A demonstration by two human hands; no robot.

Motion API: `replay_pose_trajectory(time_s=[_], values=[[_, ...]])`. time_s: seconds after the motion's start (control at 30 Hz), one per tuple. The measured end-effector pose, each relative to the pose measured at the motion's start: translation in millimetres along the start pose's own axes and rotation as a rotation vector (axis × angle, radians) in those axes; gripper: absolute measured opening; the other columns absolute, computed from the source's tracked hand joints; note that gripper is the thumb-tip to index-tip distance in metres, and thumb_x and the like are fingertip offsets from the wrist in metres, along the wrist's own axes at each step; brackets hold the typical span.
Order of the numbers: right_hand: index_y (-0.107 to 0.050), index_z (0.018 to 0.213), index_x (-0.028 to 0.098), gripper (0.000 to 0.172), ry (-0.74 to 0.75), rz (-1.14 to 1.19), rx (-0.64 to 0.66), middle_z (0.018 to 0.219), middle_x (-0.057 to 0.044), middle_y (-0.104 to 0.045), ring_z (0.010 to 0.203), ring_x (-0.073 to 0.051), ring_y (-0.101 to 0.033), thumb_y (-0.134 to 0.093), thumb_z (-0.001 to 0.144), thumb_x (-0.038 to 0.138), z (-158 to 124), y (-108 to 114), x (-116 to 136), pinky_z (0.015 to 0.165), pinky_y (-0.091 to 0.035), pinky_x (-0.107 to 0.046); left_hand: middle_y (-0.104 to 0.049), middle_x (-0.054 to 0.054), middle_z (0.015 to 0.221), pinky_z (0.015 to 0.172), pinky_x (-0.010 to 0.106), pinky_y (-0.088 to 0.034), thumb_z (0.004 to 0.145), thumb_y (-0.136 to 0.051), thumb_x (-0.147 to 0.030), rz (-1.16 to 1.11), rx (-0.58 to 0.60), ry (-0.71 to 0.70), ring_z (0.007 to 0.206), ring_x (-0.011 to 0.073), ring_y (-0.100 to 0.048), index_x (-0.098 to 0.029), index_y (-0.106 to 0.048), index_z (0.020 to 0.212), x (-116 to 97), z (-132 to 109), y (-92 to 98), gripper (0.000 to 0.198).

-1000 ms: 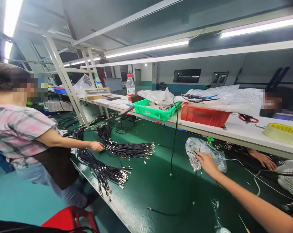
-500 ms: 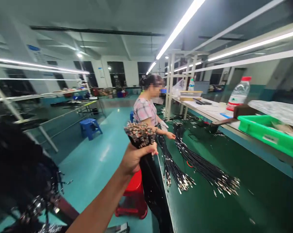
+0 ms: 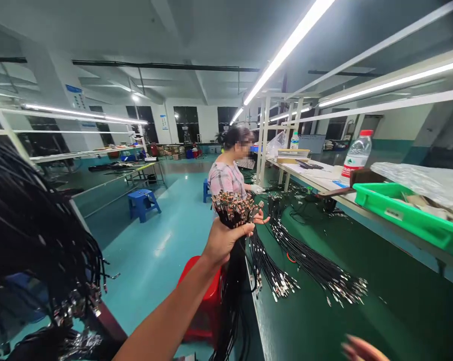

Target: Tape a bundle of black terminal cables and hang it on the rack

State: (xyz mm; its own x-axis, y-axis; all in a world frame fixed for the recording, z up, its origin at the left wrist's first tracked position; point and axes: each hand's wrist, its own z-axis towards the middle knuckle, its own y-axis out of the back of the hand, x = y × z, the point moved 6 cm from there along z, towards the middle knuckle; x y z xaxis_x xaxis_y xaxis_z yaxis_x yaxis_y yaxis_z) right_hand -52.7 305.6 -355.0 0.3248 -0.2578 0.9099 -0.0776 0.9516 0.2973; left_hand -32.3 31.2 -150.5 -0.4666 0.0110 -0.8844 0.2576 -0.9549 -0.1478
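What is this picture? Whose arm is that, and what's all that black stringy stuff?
This picture comes from a camera worn on a person's head, so you see what they see. The arm is theirs. Their left hand grips a bunch of black cables, which are wires with shiny metal ends at the top. Their right hand peeks in at the bottom edge, blurry, with nothing held that I can see. More bunches of black cables lie on the green workbench. Another person stands farther along the bench, and a green plastic crate sits on the shelf above it.
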Motion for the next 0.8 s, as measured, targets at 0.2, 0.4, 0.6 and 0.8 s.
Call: replay_pose_trajectory(time_s=[0.2,0.4,0.6,0.8], values=[[-0.059,0.089,0.020,0.023,0.204,0.285,0.397,0.099,-0.007,-0.060,0.096,-0.021,-0.054,-0.049,0.082,0.039,5.8,-99.8,126.2,0.088,-0.042,-0.032,-0.058,0.001,0.060,0.055,0.024,-0.044,0.069,-0.065,-0.021,0.106,0.112,-0.112,0.056,0.0114,-0.050,-0.014,-0.062,0.060,-13.2,-0.5,-15.9,0.012],[-0.054,0.069,0.017,0.034,0.129,0.256,0.503,0.066,-0.001,-0.053,0.067,-0.015,-0.049,-0.037,0.089,0.039,22.7,-59.2,159.9,0.066,-0.039,-0.025,-0.061,-0.001,0.059,0.060,0.028,-0.047,0.068,-0.066,-0.025,0.274,-0.002,-0.154,0.057,0.0137,-0.056,-0.017,-0.064,0.060,3.2,0.0,19.6,0.011],[-0.057,0.082,0.020,0.024,-0.025,0.308,0.541,0.063,0.002,-0.048,0.057,-0.012,-0.043,-0.050,0.082,0.042,4.5,-61.1,134.2,0.053,-0.035,-0.023,-0.061,-0.001,0.057,0.062,0.029,-0.048,0.065,-0.068,-0.025,0.228,-0.093,-0.156,0.056,0.0146,-0.057,-0.017,-0.063,0.060,31.6,4.5,21.0,0.011],[-0.053,0.055,0.018,0.049,-0.015,0.249,0.406,0.057,-0.004,-0.056,0.077,-0.022,-0.057,-0.035,0.085,0.053,-2.6,-102.5,47.5,0.087,-0.038,-0.039,-0.061,-0.001,0.063,0.062,0.029,-0.051,0.066,-0.067,-0.029,0.131,-0.178,-0.171,0.057,0.0134,-0.057,-0.016,-0.061,0.066,36.5,17.6,26.1,0.015]])
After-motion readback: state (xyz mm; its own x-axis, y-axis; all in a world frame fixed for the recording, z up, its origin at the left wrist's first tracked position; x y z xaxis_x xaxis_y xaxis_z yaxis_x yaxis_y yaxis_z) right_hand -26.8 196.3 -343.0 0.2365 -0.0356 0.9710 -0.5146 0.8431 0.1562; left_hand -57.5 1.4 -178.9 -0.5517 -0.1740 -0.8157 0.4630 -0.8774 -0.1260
